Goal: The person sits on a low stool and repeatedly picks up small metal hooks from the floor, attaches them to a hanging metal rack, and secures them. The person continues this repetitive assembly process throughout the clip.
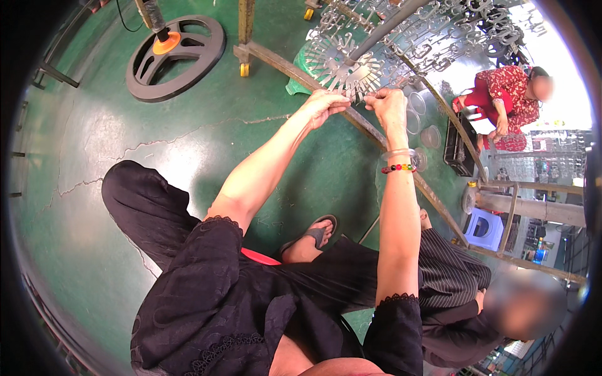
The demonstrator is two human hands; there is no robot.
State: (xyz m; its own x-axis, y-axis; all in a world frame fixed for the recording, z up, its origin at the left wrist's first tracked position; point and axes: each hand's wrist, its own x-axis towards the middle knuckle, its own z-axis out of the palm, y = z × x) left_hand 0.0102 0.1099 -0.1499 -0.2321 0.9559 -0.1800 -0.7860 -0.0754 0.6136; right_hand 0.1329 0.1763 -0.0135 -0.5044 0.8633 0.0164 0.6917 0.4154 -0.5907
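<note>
Both arms reach forward to a round fan of flat silvery metal strips (pixel 360 78) set around a grey rod (pixel 390 28). My left hand (pixel 327 106) is closed, its fingertips pinched together at the near edge of the fan. My right hand (pixel 389 105), with bracelets on the wrist, is also closed in a pinch just to the right of it. What either pinch holds is too small to make out. Many S-shaped metal hooks (pixel 433 53) hang in rows beyond the fan.
A rusty frame bar (pixel 276 62) runs diagonally just beneath my hands. A dark spoked wheel base (pixel 210 47) stands at far left. Clear plastic tubs (pixel 431 136), a black crate (pixel 461 147) and a blue stool (pixel 483 229) are to the right. Two other people sit there.
</note>
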